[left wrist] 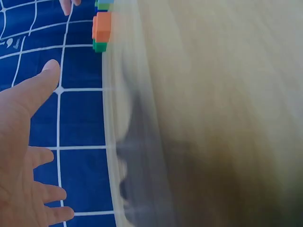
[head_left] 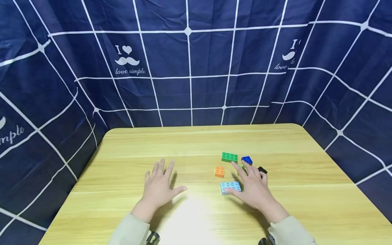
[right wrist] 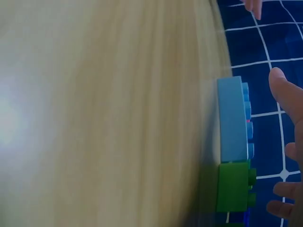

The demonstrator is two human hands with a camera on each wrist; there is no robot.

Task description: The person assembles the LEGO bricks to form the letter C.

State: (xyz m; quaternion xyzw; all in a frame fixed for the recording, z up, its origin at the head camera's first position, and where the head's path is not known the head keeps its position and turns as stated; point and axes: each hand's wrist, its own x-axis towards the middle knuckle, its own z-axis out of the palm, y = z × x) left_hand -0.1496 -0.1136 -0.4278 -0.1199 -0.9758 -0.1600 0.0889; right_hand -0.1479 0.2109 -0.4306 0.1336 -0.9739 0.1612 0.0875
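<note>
Fingers spread, my left hand (head_left: 159, 189) hovers over the left half of the table and holds nothing. My right hand (head_left: 254, 189), also with fingers spread, is above a group of toy building blocks. Its thumb overlaps the light blue block (head_left: 229, 185) in the head view; in the right wrist view a gap shows between that hand and the light blue block (right wrist: 232, 119). Farther back lie a green block (head_left: 229, 157), an orange block (head_left: 219, 171) and a dark blue block (head_left: 246, 160). The right fingers partly hide a light green block (head_left: 239, 171) and a black piece (head_left: 262, 169).
The wooden table (head_left: 101, 190) has rounded far corners. A dark blue curtain (head_left: 171, 92) with white grid lines hangs behind it and along both sides. A bright glare lies on the tabletop between the forearms.
</note>
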